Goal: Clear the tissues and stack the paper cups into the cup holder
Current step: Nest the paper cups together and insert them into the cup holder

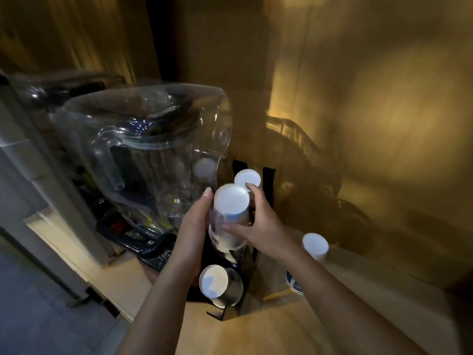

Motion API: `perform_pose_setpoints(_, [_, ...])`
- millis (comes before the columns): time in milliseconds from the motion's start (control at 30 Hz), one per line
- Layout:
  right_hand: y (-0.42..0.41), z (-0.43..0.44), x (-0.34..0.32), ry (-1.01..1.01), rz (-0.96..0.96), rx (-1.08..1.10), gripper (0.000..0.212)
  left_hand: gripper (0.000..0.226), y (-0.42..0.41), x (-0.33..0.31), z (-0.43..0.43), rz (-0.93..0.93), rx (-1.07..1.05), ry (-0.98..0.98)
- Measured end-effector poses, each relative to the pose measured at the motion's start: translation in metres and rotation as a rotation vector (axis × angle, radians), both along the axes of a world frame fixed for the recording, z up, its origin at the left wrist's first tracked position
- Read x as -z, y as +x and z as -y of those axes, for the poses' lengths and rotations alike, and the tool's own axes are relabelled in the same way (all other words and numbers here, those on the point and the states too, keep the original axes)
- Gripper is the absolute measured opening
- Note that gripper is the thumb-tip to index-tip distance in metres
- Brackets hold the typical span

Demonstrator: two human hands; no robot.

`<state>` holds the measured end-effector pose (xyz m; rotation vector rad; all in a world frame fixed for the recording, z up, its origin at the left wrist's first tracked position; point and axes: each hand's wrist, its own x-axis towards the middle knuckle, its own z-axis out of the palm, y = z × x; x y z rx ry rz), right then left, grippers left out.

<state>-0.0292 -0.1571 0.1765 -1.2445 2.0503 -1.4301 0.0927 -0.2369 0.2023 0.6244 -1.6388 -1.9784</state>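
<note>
So there's a light wooden counter [294, 326] sitting under warm, dim lighting, and it's carrying a few things. A big clear blender jug [153, 155] on a dark base is standing at the far left. Just right of it a black cup holder [230, 310] is resting near the middle. An upside-down paper cup [315, 245] is sitting alone to the right, with something blue and white [293, 283] lying near it, too blurry to identify.
</note>
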Motion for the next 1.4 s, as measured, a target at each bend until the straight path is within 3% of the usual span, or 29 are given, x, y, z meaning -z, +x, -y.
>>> perform_pose_setpoints(67, [-0.001, 0.004, 0.009, 0.055, -0.059, -0.028, 0.078, 0.041, -0.004, 0.014, 0.005, 0.111, -0.079, -0.142])
perform_pose_setpoints(167, [0.003, 0.006, 0.021, 0.155, -0.216, -0.065, 0.056, 0.044, -0.007, 0.039, 0.009, 0.403, -0.157, -0.624])
perform_pose_setpoints(267, [0.001, 0.004, 0.026, 0.165, -0.320, -0.038, 0.052, 0.048, -0.008, 0.054, 0.008, 0.481, -0.168, -0.885])
perform_pose_setpoints(533, [-0.008, -0.006, 0.027, 0.248, -0.458, -0.057, 0.060, 0.061, -0.011, 0.055, 0.007, 0.551, -0.103, -1.031])
perform_pose_setpoints(667, [-0.020, -0.026, 0.021, 0.197, -0.460, -0.031, 0.051, 0.063, -0.019, 0.041, -0.013, 0.440, -0.190, -1.178])
perform_pose_setpoints(867, [-0.057, -0.076, 0.020, 0.219, -0.407, 0.165, 0.042, 0.051, -0.060, 0.041, -0.063, 0.220, -0.097, -1.074])
perform_pose_setpoints(1000, [-0.081, -0.105, 0.037, 0.343, -0.320, 0.328, 0.047, 0.046, -0.095, 0.075, -0.083, 0.255, 0.029, -0.930])
perform_pose_setpoints(1167, [-0.095, -0.123, 0.066, 0.484, -0.177, 0.358, 0.072, 0.028, -0.111, 0.127, -0.095, 0.368, 0.105, -0.508])
perform_pose_setpoints(1233, [-0.098, -0.123, 0.078, 0.527, -0.130, 0.364, 0.081, 0.025, -0.120, 0.150, -0.096, 0.439, 0.140, -0.494])
perform_pose_setpoints(1400, [-0.103, -0.119, 0.102, 0.499, -0.021, 0.318, 0.086, 0.065, -0.141, 0.185, -0.099, 0.619, 0.317, -0.477])
